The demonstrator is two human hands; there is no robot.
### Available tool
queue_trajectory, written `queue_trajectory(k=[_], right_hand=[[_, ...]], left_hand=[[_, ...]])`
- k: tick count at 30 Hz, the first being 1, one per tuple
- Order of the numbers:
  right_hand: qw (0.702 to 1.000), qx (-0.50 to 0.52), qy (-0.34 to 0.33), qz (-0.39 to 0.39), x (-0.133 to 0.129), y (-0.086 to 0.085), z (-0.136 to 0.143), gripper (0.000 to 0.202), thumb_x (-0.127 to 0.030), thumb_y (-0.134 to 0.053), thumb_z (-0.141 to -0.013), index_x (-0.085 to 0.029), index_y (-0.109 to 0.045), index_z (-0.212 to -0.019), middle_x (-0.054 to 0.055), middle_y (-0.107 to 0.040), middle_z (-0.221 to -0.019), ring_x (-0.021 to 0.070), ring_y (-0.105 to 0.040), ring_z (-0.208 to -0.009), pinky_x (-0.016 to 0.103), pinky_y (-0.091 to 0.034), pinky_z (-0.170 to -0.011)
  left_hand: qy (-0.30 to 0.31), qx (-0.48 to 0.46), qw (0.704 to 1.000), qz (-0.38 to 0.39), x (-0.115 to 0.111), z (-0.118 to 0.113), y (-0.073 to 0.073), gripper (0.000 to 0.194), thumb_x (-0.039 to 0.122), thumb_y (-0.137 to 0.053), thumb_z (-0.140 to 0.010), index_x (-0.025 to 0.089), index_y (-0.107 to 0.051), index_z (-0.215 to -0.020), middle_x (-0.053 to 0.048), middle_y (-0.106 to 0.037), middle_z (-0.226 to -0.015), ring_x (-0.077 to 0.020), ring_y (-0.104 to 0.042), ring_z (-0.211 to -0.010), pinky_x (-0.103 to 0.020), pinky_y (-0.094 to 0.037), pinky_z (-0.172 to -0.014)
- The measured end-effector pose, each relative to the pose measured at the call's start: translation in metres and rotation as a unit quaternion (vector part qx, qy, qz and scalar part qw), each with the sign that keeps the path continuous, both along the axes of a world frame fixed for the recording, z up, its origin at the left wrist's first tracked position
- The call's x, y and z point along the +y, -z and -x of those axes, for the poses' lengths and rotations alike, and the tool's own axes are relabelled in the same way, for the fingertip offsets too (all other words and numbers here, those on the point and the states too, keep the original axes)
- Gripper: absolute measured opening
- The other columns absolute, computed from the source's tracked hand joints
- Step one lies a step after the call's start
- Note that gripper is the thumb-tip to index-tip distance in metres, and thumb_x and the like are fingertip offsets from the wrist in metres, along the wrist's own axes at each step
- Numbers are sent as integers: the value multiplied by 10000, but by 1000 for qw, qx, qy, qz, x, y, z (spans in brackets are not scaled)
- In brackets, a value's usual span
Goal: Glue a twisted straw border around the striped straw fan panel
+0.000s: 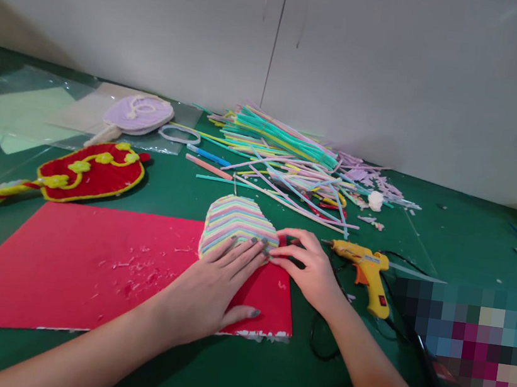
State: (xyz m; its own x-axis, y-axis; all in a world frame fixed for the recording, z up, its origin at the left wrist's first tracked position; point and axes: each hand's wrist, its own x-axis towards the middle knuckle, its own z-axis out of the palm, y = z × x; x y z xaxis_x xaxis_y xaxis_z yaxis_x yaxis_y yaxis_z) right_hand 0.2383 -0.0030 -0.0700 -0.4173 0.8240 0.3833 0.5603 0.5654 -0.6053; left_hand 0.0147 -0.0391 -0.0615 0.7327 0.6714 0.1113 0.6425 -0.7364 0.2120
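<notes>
A rounded piece covered in pastel striped pipe cleaners lies on the red board. My left hand rests flat on its lower part, fingers extended and thumb spread to the right. At the piece's right edge is my right hand, with its fingertips touching the rim and slightly bent fingers apart. Whether those fingertips pinch anything small cannot be made out. Red scraps are scattered on the board left of the piece.
Beyond the board lies a pile of pastel pipe cleaners. A yellow glue gun with a cord is at the right. To the left are a red fan with yellow flowers and a lilac fan.
</notes>
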Motion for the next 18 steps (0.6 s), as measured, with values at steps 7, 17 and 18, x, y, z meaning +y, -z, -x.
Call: queue_trajectory(k=[7,17,18], right_hand=[[998,30,-29,43,0,2,-1,142,-192,-594,-867,-259,-700,-933,45,-638,-1206,213,-544,-1178,429,-443,-1019],[994,35,14,99,0,3,-1,90,-257,-650,-829,-273,-710,-894,46,-591,-1282,241,-486,-1251,483,-398,-1051],[994,38,13,104,0,3,-1,88,-262,-656,-824,-271,-709,-893,50,-600,-1272,243,-486,-1253,490,-394,-1055]], left_hand=[[-40,-118,985,117,8,7,-16,518,423,-345,-966,181,-341,-1423,-76,-378,-1481,-216,-336,-1370,-391,-301,-1124],[-374,-189,907,45,52,54,-9,345,355,-386,-913,180,-622,-1092,-112,-603,-1224,-275,-514,-1186,-539,-270,-1087],[-366,-187,910,52,53,54,-8,338,343,-376,-915,184,-636,-1059,-105,-608,-1223,-270,-509,-1193,-563,-214,-1104]])
